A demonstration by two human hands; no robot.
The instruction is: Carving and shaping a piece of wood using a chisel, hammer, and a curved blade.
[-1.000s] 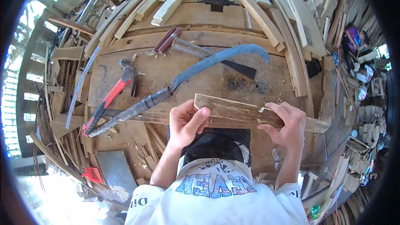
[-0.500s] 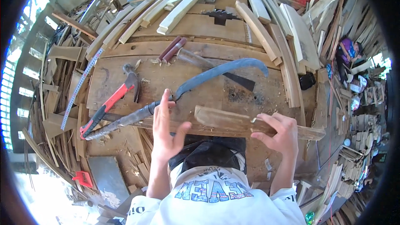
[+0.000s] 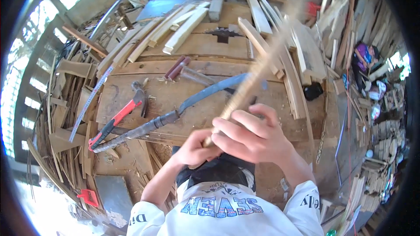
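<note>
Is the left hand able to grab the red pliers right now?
Probably not right away. The left hand is wrapped around the near end of the wooden stick, which both hands hold raised. The red pliers lie uncovered on the workbench, further left.

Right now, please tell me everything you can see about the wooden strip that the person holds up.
The wooden strip is long, thin and pale brown, with a rough surface, blurred along its length. It stands tilted, rising from the hands toward the upper right, above the workbench. Both hands grip its lower end: the left hand underneath, the right hand just above it. Its upper end fades into blur.
</note>
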